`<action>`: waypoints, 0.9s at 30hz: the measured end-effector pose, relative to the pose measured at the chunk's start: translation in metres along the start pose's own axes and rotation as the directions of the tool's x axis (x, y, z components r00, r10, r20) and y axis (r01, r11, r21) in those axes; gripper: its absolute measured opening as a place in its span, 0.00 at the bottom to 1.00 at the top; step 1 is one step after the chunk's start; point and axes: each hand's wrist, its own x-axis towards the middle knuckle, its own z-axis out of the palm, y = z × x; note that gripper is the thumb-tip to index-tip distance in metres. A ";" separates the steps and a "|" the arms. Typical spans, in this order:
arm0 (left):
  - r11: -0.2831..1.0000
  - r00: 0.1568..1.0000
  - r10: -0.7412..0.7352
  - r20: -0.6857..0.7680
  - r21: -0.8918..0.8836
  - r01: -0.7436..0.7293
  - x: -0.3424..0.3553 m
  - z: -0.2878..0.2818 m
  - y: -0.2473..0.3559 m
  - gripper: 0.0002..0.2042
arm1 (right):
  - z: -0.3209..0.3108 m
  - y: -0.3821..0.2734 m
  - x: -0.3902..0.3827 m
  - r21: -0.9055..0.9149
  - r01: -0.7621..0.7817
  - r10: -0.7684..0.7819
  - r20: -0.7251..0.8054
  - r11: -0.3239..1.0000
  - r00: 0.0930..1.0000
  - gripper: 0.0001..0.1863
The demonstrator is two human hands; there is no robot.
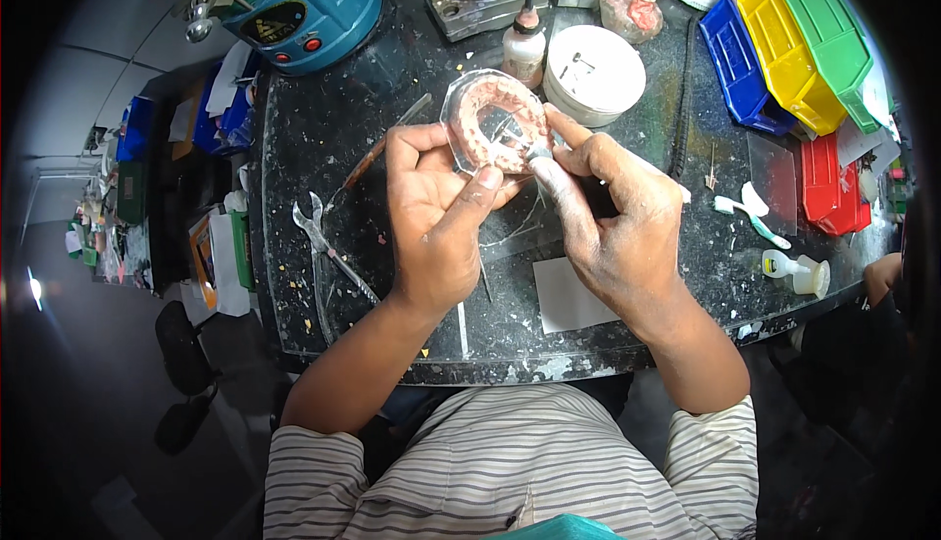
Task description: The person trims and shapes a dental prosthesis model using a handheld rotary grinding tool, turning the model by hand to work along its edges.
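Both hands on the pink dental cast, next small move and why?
Probably a slight turn of the pink dental cast by the left hand to bring the next stretch of the arch under the tool. The left hand grips the cast above the dark bench, while the right hand pinches a thin metal tool with its tip at the cast's arch.

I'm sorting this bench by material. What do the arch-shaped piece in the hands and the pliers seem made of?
The arch-shaped piece looks like pink wax or acrylic in a clear glossy plastic shell, seen through at its rim. The pliers look like bare steel: grey, shiny, uncoated.
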 end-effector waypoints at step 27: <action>0.999 0.999 0.034 0.018 0.000 -0.034 0.000 0.000 0.001 0.21 | -0.002 0.001 0.002 0.011 0.016 -0.016 0.030 1.000 0.999 0.09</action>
